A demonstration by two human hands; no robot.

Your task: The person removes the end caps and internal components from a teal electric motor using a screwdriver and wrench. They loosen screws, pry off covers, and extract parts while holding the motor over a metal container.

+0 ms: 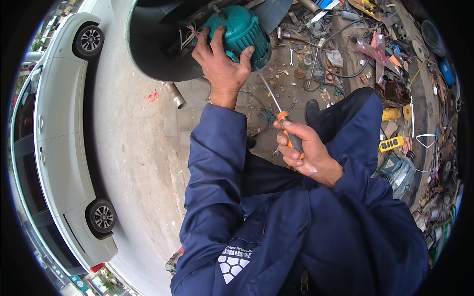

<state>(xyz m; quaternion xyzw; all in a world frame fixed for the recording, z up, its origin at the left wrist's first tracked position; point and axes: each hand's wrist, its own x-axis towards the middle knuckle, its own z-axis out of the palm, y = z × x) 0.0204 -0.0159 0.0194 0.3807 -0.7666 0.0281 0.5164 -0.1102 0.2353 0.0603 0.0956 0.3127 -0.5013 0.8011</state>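
Observation:
A green electric motor (245,30) with a ribbed casing sits at the top middle, against a large dark round housing (153,49). My left hand (222,69) is spread over the motor's near side, fingers curved around its casing and thumb on the ribs. Loose wires (188,37) stick out beside my fingers. In my right hand (308,150) is a screwdriver (283,116) with an orange and grey handle. Its long shaft points up and left to the motor's lower edge; whether the tip touches is hard to tell.
A metal pipe (175,95) lies below the housing. Pliers (267,115), a wrench (291,57) and a glass jar (302,68) are on the dirty ground. Tools and scrap crowd the right side, including a yellow remote control (391,144). A white car (64,133) stands at left.

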